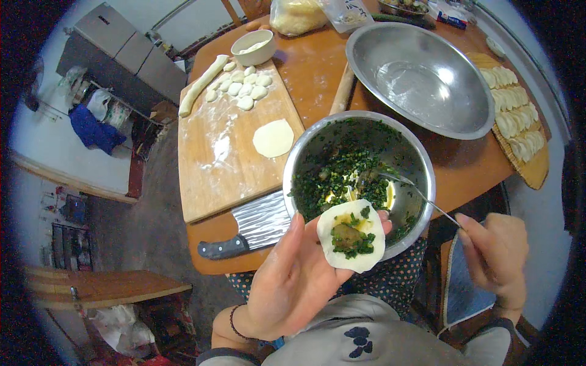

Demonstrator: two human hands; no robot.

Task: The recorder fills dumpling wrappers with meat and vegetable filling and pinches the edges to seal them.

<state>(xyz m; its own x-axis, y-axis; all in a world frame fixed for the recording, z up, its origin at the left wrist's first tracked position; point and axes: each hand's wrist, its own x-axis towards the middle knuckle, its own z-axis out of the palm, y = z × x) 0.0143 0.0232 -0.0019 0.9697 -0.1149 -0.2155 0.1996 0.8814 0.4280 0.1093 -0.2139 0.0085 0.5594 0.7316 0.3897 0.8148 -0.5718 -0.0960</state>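
On the fingers of my left hand [293, 283] lies a round dumpling wrapper [327, 242], palm up. A small mound of filling [350, 240], chopped greens with a brownish lump, sits in its middle. My right hand [496, 256] grips the handle of a metal spoon [428, 200], whose bowl end rests among the greens and is partly hidden. Those chopped greens [339, 171] fill part of a deep stainless steel bowl [428, 160] at the table's front edge, just beyond my left hand. Another flat wrapper [274, 138] lies on the wooden board [201, 174].
Dough pieces [246, 89], a dough roll [203, 87] and a flour bowl [252, 55] occupy the board's far end. A cleaver [256, 226] lies before it. Behind the filling stand a rolling pin [343, 91] and a wide metal basin [412, 78]. Folded dumplings [515, 119] line a tray [535, 171] at right.
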